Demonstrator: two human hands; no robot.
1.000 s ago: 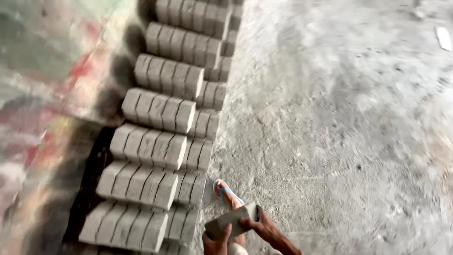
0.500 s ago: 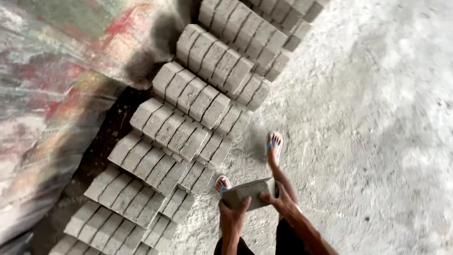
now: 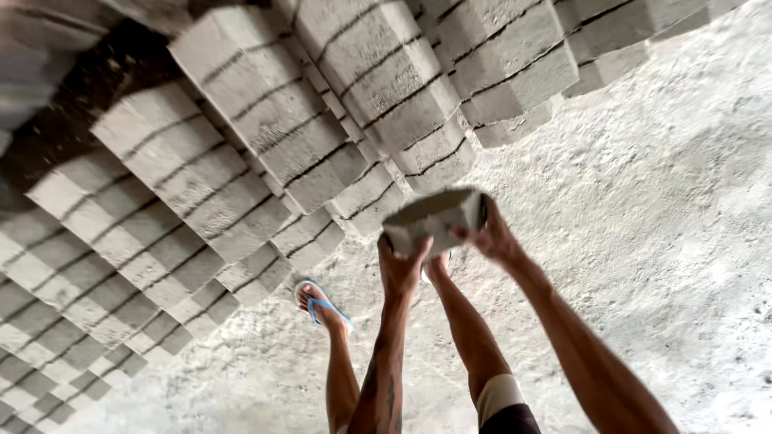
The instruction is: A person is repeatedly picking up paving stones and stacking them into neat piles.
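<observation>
We hold a grey rectangular concrete block (image 3: 437, 220) out in front of us, clear of the ground, with both arms stretched forward. Our left hand (image 3: 402, 265) grips its near-left end from below, fingers curled up around the lower edge; our right hand (image 3: 492, 235) clamps the right end, thumb and fingers wrapped over the side. So the block sits between the two hands, carried lengthwise, each hand closed firmly on one end.

We judge the block to be heavy, rigid and rough-surfaced: it will not bend or slip easily, but its corners could chip if it is knocked, and the grit is hard on bare skin. Taking it by the two short ends, as we do here, seems the soundest hold.

Just beyond and to the left of the block stand stacked rows of similar grey concrete blocks (image 3: 265, 128), stepped away towards the far left. The nearest stack lies close to the held block but apart from it. Below us is a pale rough cement floor (image 3: 659, 241), and our left foot in a blue flip-flop sandal (image 3: 322, 304) is planted near the stacks
</observation>
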